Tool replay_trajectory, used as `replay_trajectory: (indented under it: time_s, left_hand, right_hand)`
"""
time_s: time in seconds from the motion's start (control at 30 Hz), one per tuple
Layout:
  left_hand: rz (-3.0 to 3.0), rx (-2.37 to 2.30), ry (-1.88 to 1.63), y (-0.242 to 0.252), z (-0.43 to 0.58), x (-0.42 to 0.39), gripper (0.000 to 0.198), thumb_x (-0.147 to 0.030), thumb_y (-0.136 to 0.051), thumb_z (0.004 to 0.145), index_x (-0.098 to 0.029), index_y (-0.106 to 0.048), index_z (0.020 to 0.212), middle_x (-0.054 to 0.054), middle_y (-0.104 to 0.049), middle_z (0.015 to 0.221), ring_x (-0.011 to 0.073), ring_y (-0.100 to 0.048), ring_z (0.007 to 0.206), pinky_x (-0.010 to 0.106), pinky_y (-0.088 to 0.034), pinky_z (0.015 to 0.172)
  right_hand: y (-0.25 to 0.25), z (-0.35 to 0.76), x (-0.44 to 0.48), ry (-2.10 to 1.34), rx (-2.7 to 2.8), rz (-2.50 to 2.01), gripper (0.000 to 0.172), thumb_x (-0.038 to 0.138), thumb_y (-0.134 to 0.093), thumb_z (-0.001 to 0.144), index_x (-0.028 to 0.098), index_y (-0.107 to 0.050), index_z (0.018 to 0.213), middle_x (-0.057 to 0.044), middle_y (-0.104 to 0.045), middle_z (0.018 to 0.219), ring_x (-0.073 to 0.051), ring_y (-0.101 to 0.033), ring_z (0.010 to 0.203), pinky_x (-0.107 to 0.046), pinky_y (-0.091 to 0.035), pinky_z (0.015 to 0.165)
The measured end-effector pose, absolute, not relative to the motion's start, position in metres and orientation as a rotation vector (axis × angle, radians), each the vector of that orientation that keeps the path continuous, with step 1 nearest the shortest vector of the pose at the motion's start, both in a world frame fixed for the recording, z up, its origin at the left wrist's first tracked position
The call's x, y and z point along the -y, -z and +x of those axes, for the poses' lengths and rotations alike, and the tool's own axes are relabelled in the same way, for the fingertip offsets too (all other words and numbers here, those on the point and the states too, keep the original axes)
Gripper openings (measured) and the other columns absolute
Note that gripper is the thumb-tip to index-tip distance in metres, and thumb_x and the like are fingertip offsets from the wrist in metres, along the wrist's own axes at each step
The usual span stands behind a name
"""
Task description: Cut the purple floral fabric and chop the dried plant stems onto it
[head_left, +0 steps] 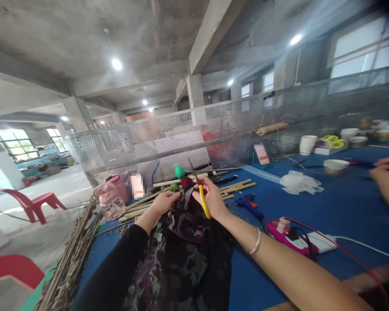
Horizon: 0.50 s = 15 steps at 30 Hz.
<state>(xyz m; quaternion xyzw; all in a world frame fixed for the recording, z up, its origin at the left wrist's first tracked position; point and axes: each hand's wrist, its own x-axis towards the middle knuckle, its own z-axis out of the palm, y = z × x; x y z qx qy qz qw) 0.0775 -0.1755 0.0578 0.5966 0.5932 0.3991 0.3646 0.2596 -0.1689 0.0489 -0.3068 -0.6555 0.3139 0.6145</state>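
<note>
My right hand (214,199) holds scissors (205,203) with yellow handles, their blades pointing up and away from me. Close by on the left, my left hand (162,204) has its thumb and fingers pinched together; what sits between them is too small to make out. Just beyond the fingertips are a small green ball (174,187), a dark red ball (186,182) and a bright green egg-shaped piece (179,172). Dark flower-patterned cloth (188,246) spreads below both hands. Several pale sticks (142,211) lie behind them on the blue table (249,276).
A glue gun (250,206) and a magenta power strip (291,239) with cables lie to the right. White netting (301,183) and cups (307,144) stand farther off. Another person's hand (387,177) is at the right edge. Dry stalks (69,259) line the left edge, near a pink jug (110,201).
</note>
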Motion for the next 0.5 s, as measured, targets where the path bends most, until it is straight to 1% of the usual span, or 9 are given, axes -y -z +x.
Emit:
replay_trajectory:
  time_s: [0.1,0.2,0.27,0.33,0.37,0.43,0.5]
  left_hand:
    - [1.605,-1.555,-1.227,-0.081,0.074,0.222,0.047,-0.06,-0.058,0.071,-0.014,-0.062,0.071,-0.001,-0.053,0.054,0.0117,-0.049,0.053,0.022,-0.035,0.05]
    - [1.512,-1.581,-1.438,-0.078,0.079,0.284,0.052,-0.062,-0.049,0.077,-0.014,-0.064,0.084,0.001,-0.06,0.06,0.0147,-0.055,0.06,0.023,-0.04,0.054]
    - [1.349,-1.585,-1.458,-0.057,0.089,0.325,0.054,-0.063,-0.045,0.079,-0.014,-0.064,0.092,0.001,-0.061,0.06,0.0153,-0.058,0.059,0.024,-0.042,0.054]
    - [1.131,-1.598,-1.428,-0.028,0.101,0.357,0.057,-0.064,-0.042,0.081,-0.014,-0.062,0.099,0.0,-0.06,0.058,0.0152,-0.058,0.056,0.024,-0.042,0.052]
    - [1.021,-1.602,-1.417,-0.013,0.107,0.369,0.057,-0.064,-0.04,0.081,-0.015,-0.061,0.101,0.0,-0.06,0.057,0.015,-0.058,0.054,0.024,-0.043,0.052]
    - [0.852,-1.585,-1.429,0.013,0.117,0.387,0.058,-0.064,-0.039,0.081,-0.015,-0.059,0.106,0.0,-0.061,0.06,0.0143,-0.058,0.053,0.024,-0.043,0.051]
    - [0.789,-1.518,-1.476,0.03,0.121,0.398,0.059,-0.064,-0.044,0.079,-0.016,-0.055,0.111,0.001,-0.062,0.068,0.0132,-0.058,0.057,0.023,-0.044,0.054]
  right_hand:
    - [-0.058,0.274,0.202,-0.81,1.458,-0.698,0.03,0.021,-0.063,0.062,0.019,-0.052,0.09,0.002,-0.057,0.074,-0.013,-0.058,0.072,-0.023,-0.046,0.066]
    - [-0.05,0.28,0.239,-1.007,1.456,-0.677,0.033,0.025,-0.065,0.062,0.02,-0.05,0.091,0.005,-0.052,0.066,-0.01,-0.053,0.059,-0.022,-0.043,0.058]
    - [-0.034,0.28,0.261,-1.18,1.491,-0.722,0.035,0.028,-0.067,0.063,0.02,-0.049,0.092,0.007,-0.05,0.062,-0.009,-0.048,0.051,-0.02,-0.038,0.049]
    - [-0.014,0.279,0.279,-1.325,1.535,-0.817,0.038,0.032,-0.07,0.062,0.02,-0.048,0.091,0.008,-0.047,0.059,-0.008,-0.044,0.048,-0.019,-0.032,0.045]
    - [-0.004,0.28,0.287,-1.362,1.548,-0.865,0.039,0.035,-0.071,0.062,0.02,-0.047,0.089,0.008,-0.046,0.059,-0.007,-0.042,0.047,-0.019,-0.031,0.044]
    - [0.013,0.285,0.302,-1.353,1.549,-0.917,0.04,0.041,-0.071,0.063,0.019,-0.048,0.087,0.007,-0.045,0.06,-0.007,-0.04,0.05,-0.019,-0.031,0.046]
    - [0.023,0.297,0.318,-1.314,1.549,-0.932,0.039,0.046,-0.068,0.068,0.02,-0.048,0.089,0.006,-0.044,0.064,-0.007,-0.041,0.054,-0.02,-0.034,0.049]
